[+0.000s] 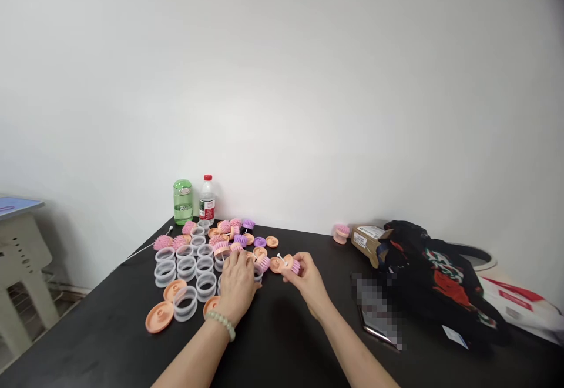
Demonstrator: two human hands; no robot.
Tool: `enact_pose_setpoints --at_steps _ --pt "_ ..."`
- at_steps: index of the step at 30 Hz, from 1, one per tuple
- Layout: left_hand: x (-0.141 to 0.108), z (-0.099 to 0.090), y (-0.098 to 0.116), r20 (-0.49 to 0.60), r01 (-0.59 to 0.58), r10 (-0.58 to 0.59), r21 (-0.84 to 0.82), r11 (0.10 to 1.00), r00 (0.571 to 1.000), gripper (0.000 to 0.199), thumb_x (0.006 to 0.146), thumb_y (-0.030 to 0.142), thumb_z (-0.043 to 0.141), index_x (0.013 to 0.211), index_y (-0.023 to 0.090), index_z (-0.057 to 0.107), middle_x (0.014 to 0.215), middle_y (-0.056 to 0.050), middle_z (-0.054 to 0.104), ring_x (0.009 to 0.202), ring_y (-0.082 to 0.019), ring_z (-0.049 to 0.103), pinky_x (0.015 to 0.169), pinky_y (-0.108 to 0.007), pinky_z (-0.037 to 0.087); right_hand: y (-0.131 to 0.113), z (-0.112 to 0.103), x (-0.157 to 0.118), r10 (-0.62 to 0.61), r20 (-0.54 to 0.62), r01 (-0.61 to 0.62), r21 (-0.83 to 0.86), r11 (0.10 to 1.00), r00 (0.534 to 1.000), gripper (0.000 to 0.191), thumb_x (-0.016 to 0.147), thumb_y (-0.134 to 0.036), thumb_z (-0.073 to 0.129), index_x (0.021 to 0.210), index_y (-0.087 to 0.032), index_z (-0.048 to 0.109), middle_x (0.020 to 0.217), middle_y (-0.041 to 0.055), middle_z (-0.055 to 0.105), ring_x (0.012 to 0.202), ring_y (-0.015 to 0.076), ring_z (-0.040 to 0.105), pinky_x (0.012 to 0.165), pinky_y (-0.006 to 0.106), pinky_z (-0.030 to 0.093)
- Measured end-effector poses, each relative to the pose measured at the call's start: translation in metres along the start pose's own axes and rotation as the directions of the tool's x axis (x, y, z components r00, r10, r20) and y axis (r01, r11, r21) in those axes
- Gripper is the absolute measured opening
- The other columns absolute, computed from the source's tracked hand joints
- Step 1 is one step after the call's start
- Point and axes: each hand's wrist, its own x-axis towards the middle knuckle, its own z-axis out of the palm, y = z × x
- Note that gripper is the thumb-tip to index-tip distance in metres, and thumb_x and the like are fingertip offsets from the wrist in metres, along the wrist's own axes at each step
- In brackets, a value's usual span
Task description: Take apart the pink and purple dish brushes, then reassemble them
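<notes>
L end of desk point(101, 335): orange disc point(159, 317), green bottle point(183, 208) at back, clear rings point(187, 274) in rows, red-capped bottle point(207, 204). L hand point(238, 279) amid rings & small parts, fingers curled down; can't tell if gripping. Then pink brush point(296, 267) w/ orange base, white stem point(282, 260) to its L, pinched in fingers of R hand point(309, 283). Farther R: lone pink-topped pc point(341, 235), cardboard box point(368, 244), black cloth point(423, 282).

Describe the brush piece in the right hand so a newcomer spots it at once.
Over the black table, find the right hand, the one without the beaded bracelet. It pinches a peach-based brush piece with pink bristles. Unlike its neighbours, this one is held by that hand, its white stem poking out.
</notes>
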Motion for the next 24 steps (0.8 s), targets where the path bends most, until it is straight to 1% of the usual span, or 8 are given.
enact_pose_setpoints --at_steps 3,8,11,14,16,20,22,24 --pt "0.0 0.001 0.002 0.007 -0.031 0.031 -0.026 0.999 0.999 0.04 0.069 0.005 0.07 0.107 0.013 0.062 0.113 -0.015 0.062 0.111 -0.037 0.053 0.094 -0.053 0.044 -0.007 -0.003 -0.017 0.01 -0.019 -0.008 0.065 0.998 1.0 0.035 0.07 -0.035 0.075 0.094 -0.023 0.052 0.079 -0.0014 0.064 0.066 0.0175 0.062 0.062 0.031 0.053" --pt "-0.001 -0.007 0.009 0.003 -0.087 0.088 -0.126 0.988 0.996 0.036 0.073 0.005 0.061 0.107 0.016 0.058 0.106 -0.011 0.063 0.108 -0.032 0.056 0.093 -0.048 0.047 -0.021 -0.016 -0.019 -0.025 -0.021 0.028 0.137 0.99 0.999 0.039 0.062 -0.028 0.082 0.094 -0.022 0.061 0.085 0.0 0.065 0.076 0.0201 0.064 0.07 0.031 0.053" --pt "-0.002 -0.015 0.018 -0.007 -0.102 0.105 -0.291 0.951 0.994 0.041 0.076 0.009 0.06 0.115 0.02 0.053 0.113 -0.01 0.06 0.109 -0.028 0.058 0.093 -0.044 0.05 -0.028 -0.02 -0.02 -0.102 0.006 0.1 0.138 0.985 0.995 0.038 0.063 -0.025 0.082 0.096 -0.022 0.063 0.09 0.0016 0.065 0.081 0.0216 0.065 0.072 0.031 0.054" --pt "-0.004 -0.02 0.027 0.009 -0.07 0.091 -0.562 0.824 0.996 0.047 0.078 0.009 0.058 0.122 0.023 0.051 0.116 -0.009 0.058 0.113 -0.028 0.057 0.096 -0.046 0.049 -0.032 -0.018 -0.025 -0.248 0.022 0.247 0.055 0.967 0.968 0.036 0.067 -0.021 0.08 0.099 -0.024 0.066 0.101 0.0043 0.064 0.092 0.0239 0.065 0.077 0.032 0.055" --pt "-0.006 -0.02 0.032 0.03 -0.043 0.086 -0.68 0.732 0.996 0.048 0.079 0.01 0.06 0.125 0.025 0.05 0.118 -0.009 0.058 0.115 -0.028 0.056 0.099 -0.049 0.047 -0.033 -0.015 -0.029 -0.312 0.048 0.313 -0.027 0.949 0.949 0.037 0.068 -0.019 0.08 0.102 -0.025 0.067 0.106 0.0054 0.063 0.099 0.0255 0.064 0.083 0.034 0.054" --pt "-0.008 -0.021 0.04 0.065 0.024 0.052 -0.82 0.572 0.997 0.037 0.082 0.017 0.064 0.116 0.023 0.052 0.116 -0.007 0.06 0.11 -0.026 0.058 0.095 -0.045 0.048 -0.034 -0.012 -0.033 -0.32 0.094 0.331 -0.138 0.934 0.943 0.036 0.071 -0.024 0.08 0.105 -0.027 0.067 0.109 0.0062 0.064 0.102 0.0271 0.064 0.09 0.038 0.053" --pt "-0.008 -0.024 0.043 0.103 0.081 0.016 -0.861 0.503 0.995 0.031 0.083 0.022 0.067 0.111 0.022 0.054 0.112 -0.007 0.061 0.107 -0.025 0.059 0.091 -0.041 0.049 -0.033 -0.013 -0.033 -0.319 0.099 0.33 -0.116 0.937 0.943 0.034 0.074 -0.03 0.079 0.106 -0.026 0.067 0.11 0.0072 0.065 0.103 0.0274 0.064 0.089 0.038 0.054" --pt "-0.007 -0.029 0.045 0.155 0.146 -0.011 -0.899 0.412 0.988 0.032 0.081 0.027 0.071 0.108 0.022 0.056 0.111 -0.006 0.061 0.106 -0.024 0.059 0.089 -0.038 0.049 -0.033 -0.015 -0.033 -0.328 0.11 0.336 -0.059 0.94 0.938 0.035 0.077 -0.035 0.077 0.109 -0.026 0.066 0.112 0.008 0.064 0.105 0.0276 0.064 0.09 0.038 0.054"
